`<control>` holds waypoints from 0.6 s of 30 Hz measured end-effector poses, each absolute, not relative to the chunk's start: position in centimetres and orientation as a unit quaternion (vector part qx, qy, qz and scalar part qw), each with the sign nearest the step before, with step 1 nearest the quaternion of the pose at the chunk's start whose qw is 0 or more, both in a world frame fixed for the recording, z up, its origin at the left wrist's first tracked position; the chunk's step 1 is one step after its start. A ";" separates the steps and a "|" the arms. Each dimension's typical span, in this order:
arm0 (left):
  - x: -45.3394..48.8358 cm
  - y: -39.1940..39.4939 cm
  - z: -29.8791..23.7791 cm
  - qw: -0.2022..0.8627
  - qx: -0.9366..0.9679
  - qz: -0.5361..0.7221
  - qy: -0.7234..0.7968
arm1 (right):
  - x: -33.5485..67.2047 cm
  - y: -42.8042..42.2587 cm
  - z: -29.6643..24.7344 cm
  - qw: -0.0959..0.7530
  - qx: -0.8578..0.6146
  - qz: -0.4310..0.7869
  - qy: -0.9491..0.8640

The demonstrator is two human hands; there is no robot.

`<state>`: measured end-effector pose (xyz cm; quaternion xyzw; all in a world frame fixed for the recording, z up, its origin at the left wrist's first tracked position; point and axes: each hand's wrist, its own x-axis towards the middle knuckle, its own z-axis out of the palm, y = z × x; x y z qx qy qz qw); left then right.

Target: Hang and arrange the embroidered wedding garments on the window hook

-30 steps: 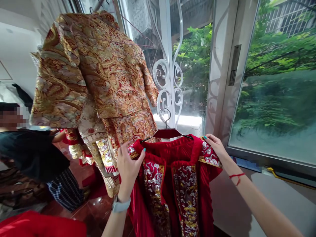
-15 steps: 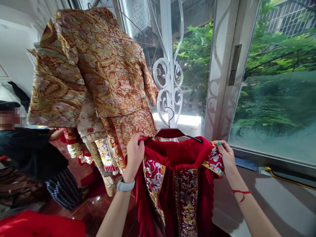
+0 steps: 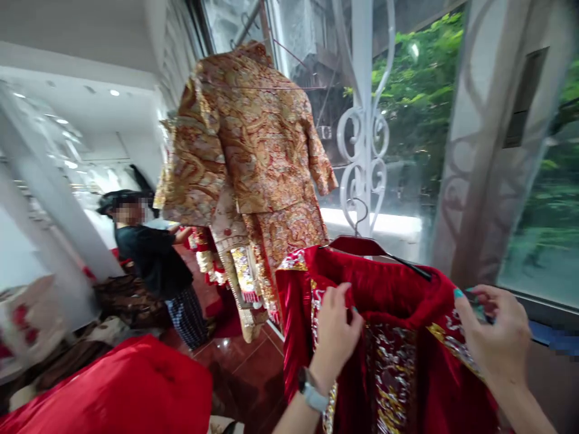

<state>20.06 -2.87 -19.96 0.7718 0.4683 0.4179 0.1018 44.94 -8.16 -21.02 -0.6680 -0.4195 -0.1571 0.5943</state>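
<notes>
A red velvet dress (image 3: 438, 374) with silver and gold embroidered panels hangs on a dark hanger (image 3: 357, 244) in front of me. The hanger's metal hook rises above the neckline. At the front of the neckline, my left hand (image 3: 337, 331) has its bent fingers closed on the velvet; its wrist wears a watch (image 3: 313, 390). My right hand (image 3: 495, 337) is beside the dress's right shoulder, thumb apart from the curled fingers, with no cloth visible between them. The lower part of the dress runs out of view.
A gold brocade jacket (image 3: 266, 132) hangs on the left by the window, with more embroidered clothes below. A person in black (image 3: 151, 259) stands beyond. Red cloth (image 3: 136, 386) is at the lower left. White scrollwork (image 3: 362, 138) stands before the glass.
The view has swung left, and the dress appears farther right. My left hand has moved from the shoulder to the front neckline. My right hand has loosened from the other shoulder.
</notes>
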 end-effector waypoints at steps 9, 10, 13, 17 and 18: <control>20.8 -3.5 -21.5 0.088 0.824 0.266 0.493 | 45.1 -7.2 -17.8 0.399 -0.733 -0.107 -0.540; 20.7 -3.9 -21.7 0.104 0.822 0.282 0.483 | 45.6 -6.8 -17.2 0.400 -0.727 -0.072 -0.553; 21.0 -5.7 -24.1 0.172 0.761 0.376 0.500 | 45.7 -6.2 -15.5 0.466 -0.709 -0.039 -0.528; 22.6 -7.2 -28.9 0.299 0.650 0.434 0.546 | 42.6 -7.1 -16.1 0.577 -0.647 -0.031 -0.498; 23.1 -7.0 -29.7 0.336 0.622 0.443 0.551 | 41.6 -7.6 -16.9 0.593 -0.629 -0.004 -0.503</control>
